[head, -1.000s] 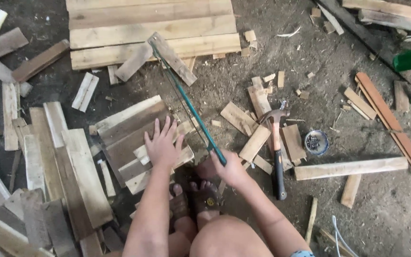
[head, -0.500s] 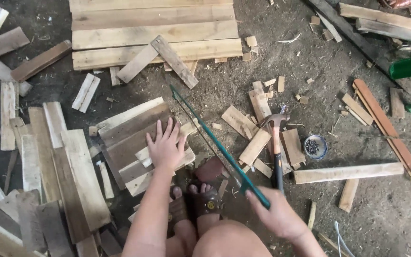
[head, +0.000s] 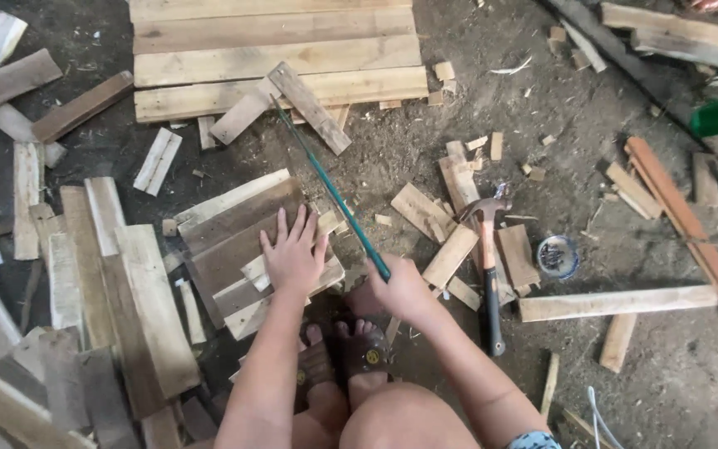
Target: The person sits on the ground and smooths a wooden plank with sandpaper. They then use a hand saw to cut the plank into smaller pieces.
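While the left hand (head: 294, 254) lies flat on stacked boards (head: 234, 237), right-hand fingers (head: 392, 287) grip a saw (head: 334, 195) — bare dirt beyond.

We see our own two bare forearms, the left hand (head: 294, 256) and right hand (head: 400, 291) without gloves or rings, bare knees below, dark brown sandals (head: 344, 359) with a small round yellow emblem on our feet, and a patterned light-blue cloth edge (head: 533, 441).

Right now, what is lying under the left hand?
The left hand lies flat on a stack of short wooden boards, some pale, some grey-brown. The hand covers the part of the boards beneath the palm, so that part cannot be seen.
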